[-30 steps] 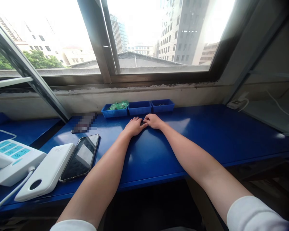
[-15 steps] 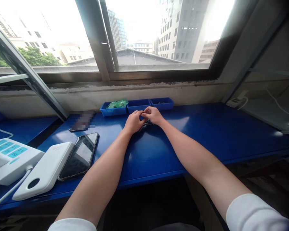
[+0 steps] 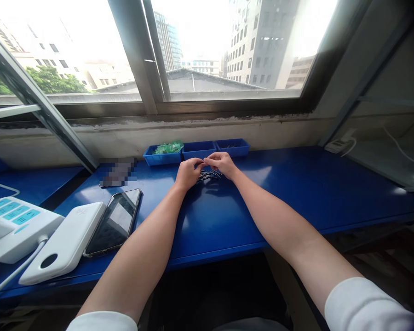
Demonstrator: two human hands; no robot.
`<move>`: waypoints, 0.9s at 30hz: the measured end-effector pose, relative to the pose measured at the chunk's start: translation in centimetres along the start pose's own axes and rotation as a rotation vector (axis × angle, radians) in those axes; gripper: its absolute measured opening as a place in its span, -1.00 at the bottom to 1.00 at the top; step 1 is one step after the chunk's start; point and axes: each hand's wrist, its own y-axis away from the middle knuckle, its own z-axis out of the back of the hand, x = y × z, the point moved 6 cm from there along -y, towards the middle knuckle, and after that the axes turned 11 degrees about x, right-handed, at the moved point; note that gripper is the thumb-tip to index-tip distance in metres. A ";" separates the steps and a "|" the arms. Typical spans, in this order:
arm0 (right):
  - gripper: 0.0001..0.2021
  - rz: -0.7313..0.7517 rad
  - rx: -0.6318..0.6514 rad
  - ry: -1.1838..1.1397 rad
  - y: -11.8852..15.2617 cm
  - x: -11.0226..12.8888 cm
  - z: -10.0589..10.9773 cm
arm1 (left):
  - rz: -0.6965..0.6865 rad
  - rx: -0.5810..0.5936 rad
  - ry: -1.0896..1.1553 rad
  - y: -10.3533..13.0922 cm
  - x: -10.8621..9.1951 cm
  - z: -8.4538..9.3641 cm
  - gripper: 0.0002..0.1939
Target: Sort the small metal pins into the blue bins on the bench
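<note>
Both hands meet above a small pile of thin metal pieces, like screws or pins (image 3: 210, 174), lying on the blue tabletop (image 3: 221, 220). My left hand (image 3: 189, 173) has its thumb and fingers drawn together, its fingertips close to those of the other hand. My right hand (image 3: 222, 163) is pinched with thumb against forefinger. Whatever sits between the fingertips is too small to make out. Just behind the hands stand three blue bins: the left bin (image 3: 163, 159) holds green pieces (image 3: 169, 147), the middle bin (image 3: 199, 155) shows no contents, and the right bin (image 3: 232, 153) holds a few small dark bits.
On the left lie a phone (image 3: 114, 223), a white power bank (image 3: 64, 243) and a white power strip (image 3: 20, 225) with a cable. A blurred flat object (image 3: 117, 173) lies farther back. A window (image 3: 207, 55) spans the back; a metal post (image 3: 55, 122) stands left.
My hands have drawn slightly apart, the left to the left and the right to the right. More of the metal pile shows beneath them.
</note>
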 end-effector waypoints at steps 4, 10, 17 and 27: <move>-0.65 0.016 -0.002 0.044 0.1 0.1 0.2 | 0.021 -0.009 -0.046 0.0 0.3 0.1 -0.78; -0.63 0.006 0.027 0.102 0.1 0.4 0.0 | 0.097 0.018 -0.101 0.1 0.5 0.2 -0.74; -0.61 -0.008 0.023 0.061 0.0 0.3 0.0 | 0.092 0.036 -0.114 0.1 0.7 0.1 -0.71; -0.57 0.011 0.082 0.176 -0.2 0.1 -0.3 | 0.094 0.007 -0.162 0.1 0.9 0.2 -0.71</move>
